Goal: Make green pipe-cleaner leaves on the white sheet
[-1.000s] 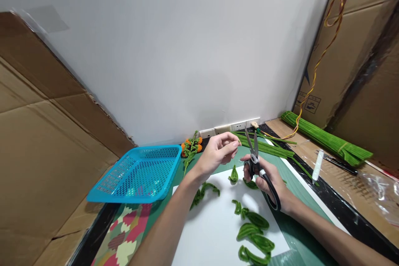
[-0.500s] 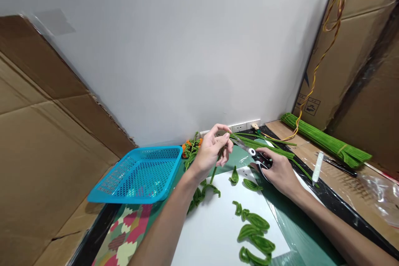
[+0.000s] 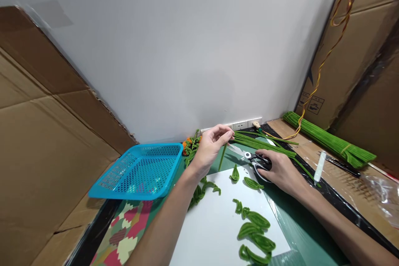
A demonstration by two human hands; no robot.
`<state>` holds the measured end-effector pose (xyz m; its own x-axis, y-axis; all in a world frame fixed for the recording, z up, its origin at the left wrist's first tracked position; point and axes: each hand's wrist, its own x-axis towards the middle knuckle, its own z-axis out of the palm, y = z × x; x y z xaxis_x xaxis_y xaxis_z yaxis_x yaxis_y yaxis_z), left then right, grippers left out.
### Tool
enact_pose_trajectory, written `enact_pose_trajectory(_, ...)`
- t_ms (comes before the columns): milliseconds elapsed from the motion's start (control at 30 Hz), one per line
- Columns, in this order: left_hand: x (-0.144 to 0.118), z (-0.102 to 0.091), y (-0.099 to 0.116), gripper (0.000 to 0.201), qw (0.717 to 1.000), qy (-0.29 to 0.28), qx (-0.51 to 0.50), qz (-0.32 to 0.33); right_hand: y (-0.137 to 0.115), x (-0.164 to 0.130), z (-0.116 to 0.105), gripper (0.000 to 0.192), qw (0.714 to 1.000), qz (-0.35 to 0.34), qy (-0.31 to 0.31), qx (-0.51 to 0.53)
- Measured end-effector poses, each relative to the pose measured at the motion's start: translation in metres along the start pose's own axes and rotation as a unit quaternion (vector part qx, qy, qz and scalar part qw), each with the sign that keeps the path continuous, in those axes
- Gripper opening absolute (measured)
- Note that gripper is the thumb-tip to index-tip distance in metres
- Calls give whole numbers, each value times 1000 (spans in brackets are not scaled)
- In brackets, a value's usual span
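Note:
Between the thumb and fingers of my left hand [image 3: 215, 143] is a green pipe cleaner [image 3: 222, 158], its length hanging down toward the white sheet [image 3: 215, 224]. My right hand [image 3: 279, 168] holds black-and-white scissors [image 3: 249, 156] by the handles. Their blades are parted a little and point left, just below my left fingertips. On the sheet lie several leaf shapes [image 3: 257, 219] bent from green pipe cleaner, with more leaf pieces [image 3: 199, 193] partly hidden behind my left forearm. Loose green pipe cleaners [image 3: 264, 143] lie behind the scissors.
A blue plastic basket [image 3: 140, 172] stands at the left, next to orange flowers with green stems [image 3: 191, 145]. At the right are a pipe cleaner bundle [image 3: 330, 137], a white tube [image 3: 319, 167] and a black pen-like tool [image 3: 344, 167]. A twisted cord [image 3: 321, 62] hangs beside the cardboard.
The scissors have dropped slightly and shifted left, their blades now clear of the fingertips. The pipe cleaner in my left hand looks shorter. The view has turned slightly.

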<state>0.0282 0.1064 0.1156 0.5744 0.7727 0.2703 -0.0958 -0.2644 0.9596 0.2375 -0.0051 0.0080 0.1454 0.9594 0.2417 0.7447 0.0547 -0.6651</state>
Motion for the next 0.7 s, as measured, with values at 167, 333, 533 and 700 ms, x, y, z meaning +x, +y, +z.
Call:
enact_pose_trajectory(167, 1, -3, 1, 21, 1000, 18, 3, -2, -5, -2, 0, 42, 1000, -8, -18, -20)
enact_pose_trajectory(333, 2, -9, 0, 22, 998, 52, 24, -8, -7, -4, -1, 43, 994, 7, -30, -102)
enact_pose_trajectory(533, 1, -12, 3, 22, 998, 48, 27, 3, -2, -4, 0, 45, 994, -15, -36, -103)
enact_pose_trajectory(700, 1, -13, 5, 22, 998, 49, 21, 11, -1, -5, 3, 45, 994, -15, -36, -105)
